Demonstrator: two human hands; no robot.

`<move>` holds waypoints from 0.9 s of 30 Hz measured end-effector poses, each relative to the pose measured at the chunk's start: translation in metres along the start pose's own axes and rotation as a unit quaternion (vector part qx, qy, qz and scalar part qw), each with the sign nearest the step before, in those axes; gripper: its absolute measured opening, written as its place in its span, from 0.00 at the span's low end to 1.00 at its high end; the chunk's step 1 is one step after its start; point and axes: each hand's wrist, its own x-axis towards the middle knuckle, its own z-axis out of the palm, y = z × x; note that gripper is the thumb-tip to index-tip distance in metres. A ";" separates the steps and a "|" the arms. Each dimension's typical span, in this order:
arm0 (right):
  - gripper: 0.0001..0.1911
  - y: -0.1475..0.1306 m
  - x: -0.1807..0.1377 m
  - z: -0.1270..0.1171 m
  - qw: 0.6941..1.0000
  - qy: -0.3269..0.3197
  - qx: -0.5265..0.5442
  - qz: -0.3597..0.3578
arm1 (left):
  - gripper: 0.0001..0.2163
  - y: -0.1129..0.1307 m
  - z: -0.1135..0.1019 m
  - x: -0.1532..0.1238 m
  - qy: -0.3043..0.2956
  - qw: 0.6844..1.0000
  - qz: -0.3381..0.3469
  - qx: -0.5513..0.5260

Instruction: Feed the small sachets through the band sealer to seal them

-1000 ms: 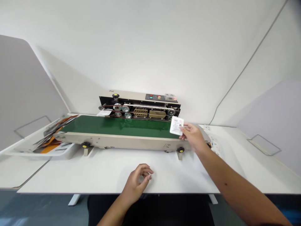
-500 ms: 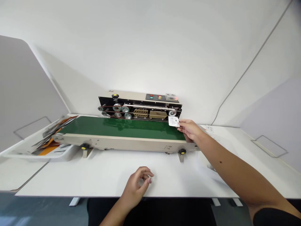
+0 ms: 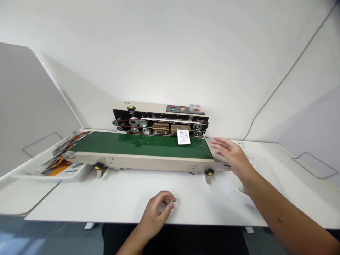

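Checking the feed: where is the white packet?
In the head view, the white packet lies on the green conveyor belt by its far edge, in front of the brass-coloured blocks, left of the open right hand.

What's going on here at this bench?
A person is at a band sealer, working bare-handed. A small white printed packet lies on its green conveyor belt, close to the machine's pulleys, and neither hand touches it. The right hand is open and empty, beside the belt's right end. The left hand rests loosely curled on the white table. Printed pouches sit in a white tray at the left.
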 end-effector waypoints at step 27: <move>0.35 0.107 -0.006 -0.179 0.859 -0.181 -0.471 0.090 | 0.09 0.020 0.011 0.013 0.005 0.993 -0.028 0.116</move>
